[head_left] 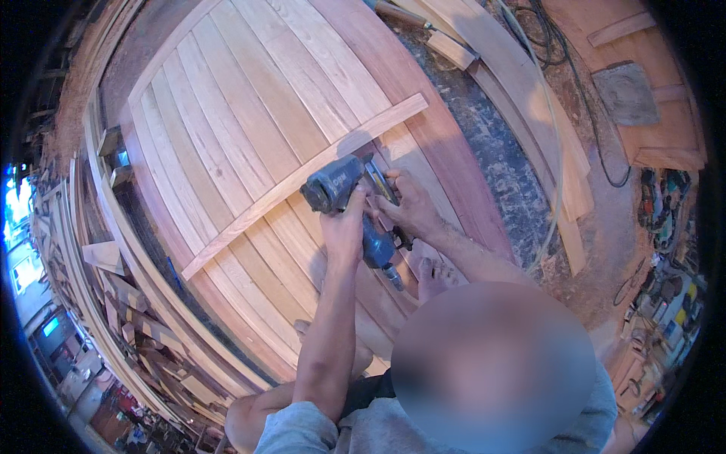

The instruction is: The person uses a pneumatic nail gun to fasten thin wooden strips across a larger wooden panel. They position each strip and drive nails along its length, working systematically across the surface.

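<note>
I hold a dark blue pneumatic nail gun (pixel 333 181) tilted over a large panel of wooden boards (pixel 249 113). My left hand (pixel 346 233) is closed around the gun's body, beneath its rounded head. Fingers of my right hand (pixel 412 206) are closed on the gun's narrow magazine, on the right side; their tips are partly hidden. The gun's handle hangs toward me, with a metal hose fitting (pixel 393 278) at its end. A long light wooden strip (pixel 257 216) lies diagonally across the boards, just beyond the gun.
Curved stacked timber (pixel 170 310) and offcuts run along the left. A chisel-like tool (pixel 404 13) and loose planks (pixel 522 68) lie at the upper right, with a pale hose (pixel 558 151) across them. Tools (pixel 669 333) crowd the far right. My bare foot (pixel 435 276) rests on the panel.
</note>
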A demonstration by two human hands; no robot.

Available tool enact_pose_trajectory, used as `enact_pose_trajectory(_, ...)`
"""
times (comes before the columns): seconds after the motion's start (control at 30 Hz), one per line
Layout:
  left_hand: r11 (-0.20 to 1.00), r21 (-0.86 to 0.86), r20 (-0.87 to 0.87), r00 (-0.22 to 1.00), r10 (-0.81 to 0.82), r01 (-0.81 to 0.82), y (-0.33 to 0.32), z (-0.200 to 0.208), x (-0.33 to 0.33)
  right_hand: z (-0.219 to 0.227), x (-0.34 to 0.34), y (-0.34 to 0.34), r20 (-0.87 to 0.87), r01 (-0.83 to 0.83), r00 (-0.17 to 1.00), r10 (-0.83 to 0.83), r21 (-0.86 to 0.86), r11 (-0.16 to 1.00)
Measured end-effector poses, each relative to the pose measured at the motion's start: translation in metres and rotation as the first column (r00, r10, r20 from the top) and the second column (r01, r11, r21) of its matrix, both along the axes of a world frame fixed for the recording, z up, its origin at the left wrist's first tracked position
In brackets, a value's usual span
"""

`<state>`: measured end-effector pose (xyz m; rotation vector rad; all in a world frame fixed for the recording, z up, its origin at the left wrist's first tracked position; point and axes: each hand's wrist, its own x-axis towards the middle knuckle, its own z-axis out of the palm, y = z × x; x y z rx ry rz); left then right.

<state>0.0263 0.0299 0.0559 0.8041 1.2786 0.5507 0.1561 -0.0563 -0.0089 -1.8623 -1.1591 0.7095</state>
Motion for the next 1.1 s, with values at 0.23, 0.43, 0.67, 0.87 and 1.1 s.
enact_pose_trajectory(0.23,1.000,-0.023,-0.042,0.999,-0.012,0.011,0.015,0.001,0.020,-0.001,0.006,0.008,-0.104,0.094,0.989,-0.102,-0.079,0.992)
enact_pose_trajectory(0.43,1.000,0.005,-0.026,0.999,0.024,-0.024,0.013,0.002,0.026,0.001,0.009,0.010,-0.114,0.116,0.986,-0.125,-0.082,0.990)
enact_pose_trajectory(0.67,0.999,-0.037,-0.026,0.999,0.025,-0.026,0.017,-0.009,0.022,0.003,0.010,0.013,-0.128,0.109,0.984,-0.122,-0.099,0.989)
enact_pose_trajectory(0.87,0.996,0.003,0.023,0.996,0.090,-0.090,0.000,-0.007,0.003,0.005,0.000,0.005,-0.161,0.044,0.985,-0.063,-0.123,0.992)
enact_pose_trajectory(1.1,0.987,-0.036,-0.020,0.987,0.158,-0.159,0.002,-0.001,-0.045,0.004,-0.037,0.008,-0.092,-0.076,0.993,0.067,-0.092,0.993)
